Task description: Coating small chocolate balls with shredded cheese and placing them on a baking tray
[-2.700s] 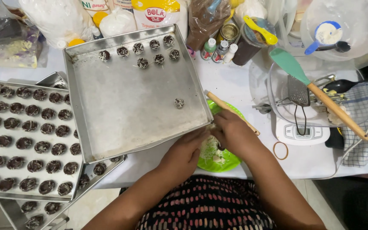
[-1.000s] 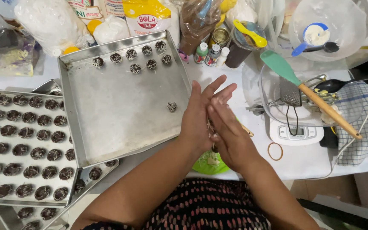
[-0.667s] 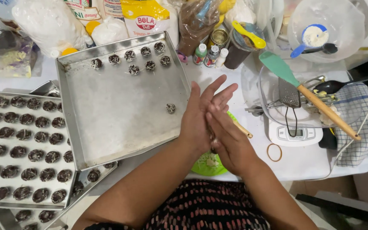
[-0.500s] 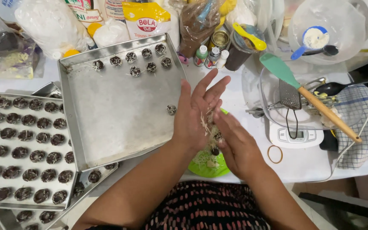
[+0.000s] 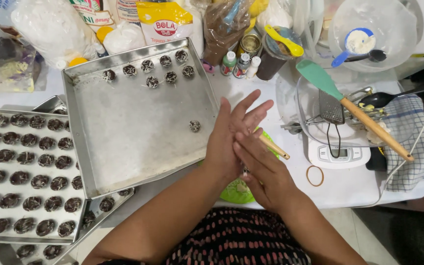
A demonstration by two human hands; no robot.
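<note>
My left hand (image 5: 230, 136) and my right hand (image 5: 265, 172) are pressed palm to palm with the fingers stretched flat, over the table's front edge. What is pressed between the palms stays hidden now; an earlier frame showed a crumbly lump of dough there. Just left of my hands lies a large metal baking tray (image 5: 133, 152). It carries one dark dough ball (image 5: 194, 126) near its right side and several more balls (image 5: 149, 71) along its far edge. Under my hands sit a green plate (image 5: 235, 192) and a wooden stick (image 5: 274, 147).
A second metal tray (image 5: 28, 113) at the left is filled with several rows of dark balls, with another tray beneath it. A white scale (image 5: 338, 155), a glass bowl with a teal spatula (image 5: 320, 78), a rubber band (image 5: 314, 175), small bottles (image 5: 242, 64) and a checked cloth (image 5: 418, 142) stand to the right.
My hands rose from the green plate and came together. They have been sliding against each other, and the dough seen between them half a second ago is now covered.
</note>
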